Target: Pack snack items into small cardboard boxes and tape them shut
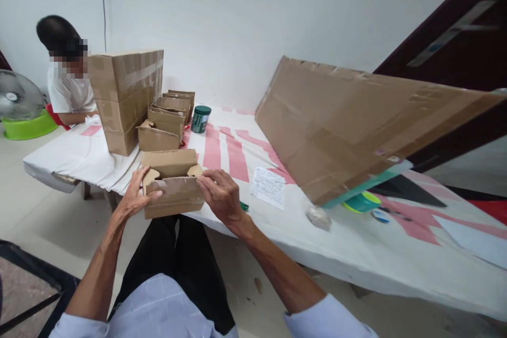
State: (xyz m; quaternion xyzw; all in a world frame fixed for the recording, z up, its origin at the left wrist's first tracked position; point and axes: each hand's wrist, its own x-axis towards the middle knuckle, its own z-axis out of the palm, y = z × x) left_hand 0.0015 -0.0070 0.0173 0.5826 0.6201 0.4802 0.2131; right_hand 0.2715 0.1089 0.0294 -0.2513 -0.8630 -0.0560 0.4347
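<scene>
While the left grip and the right grip are pinching opposite ends of a cardboard box at the tabletop's near edge, its top is standing open, so closing seems left; open boxes are standing behind it, while stacked boxes toward the left end are sitting taped, apparently done. A sheet and a green jar are showing unreadable print.

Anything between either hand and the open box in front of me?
Nothing visible. The left hand grips the box at its left end, and the right hand touches it at the near right corner. The row of boxes and the green jar stand beyond it, not between.
</scene>
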